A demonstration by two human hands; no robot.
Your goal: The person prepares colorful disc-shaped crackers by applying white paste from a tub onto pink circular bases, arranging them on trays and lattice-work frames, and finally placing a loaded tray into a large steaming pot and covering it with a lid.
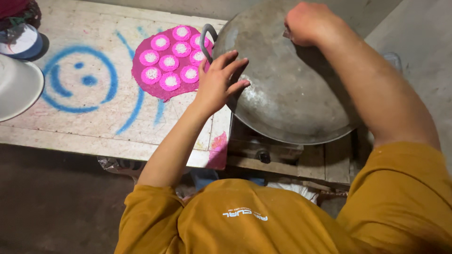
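The big grey metal pan [287, 89] sits on a low stove beside the desk [94, 127]. The left hand [219, 82] lies flat on the pan's near rim by the loop handle [206, 40], fingers spread wide, holding nothing. The right hand [306, 23] is closed at the pan's far rim; what it holds I cannot tell. To work well, the left palm should keep the pan steady. The right arm reaches across the pan, elbow bent.

One head view looks steeply down from close above the hands, facing the desk [94, 127] beyond them.
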